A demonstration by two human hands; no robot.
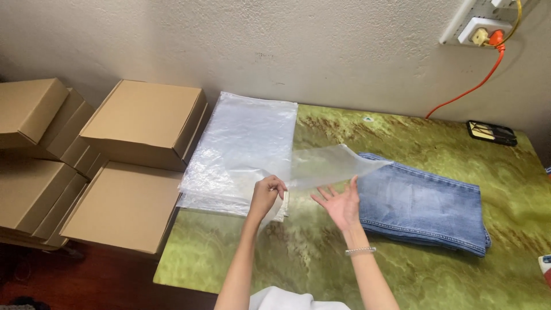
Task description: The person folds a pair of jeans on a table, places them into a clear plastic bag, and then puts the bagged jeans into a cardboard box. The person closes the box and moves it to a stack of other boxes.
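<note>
Green marbled table – beige wall | left grip pinching clear bag | right grip wide – beside jeans

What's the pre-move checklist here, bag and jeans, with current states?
1. Left hand pinching the lifted clear bag: ok.
2. Right hand open, palm up under the bag: ok, not gripping.
3. Bag mouth opened: cannot tell; it looks like a flat sheet.
4. Folded jeans lying flat on the green table: ok.
5. Only one bag taken off the bag stack: cannot tell.
6. Cardboard boxes away from both hands: ok.
</note>
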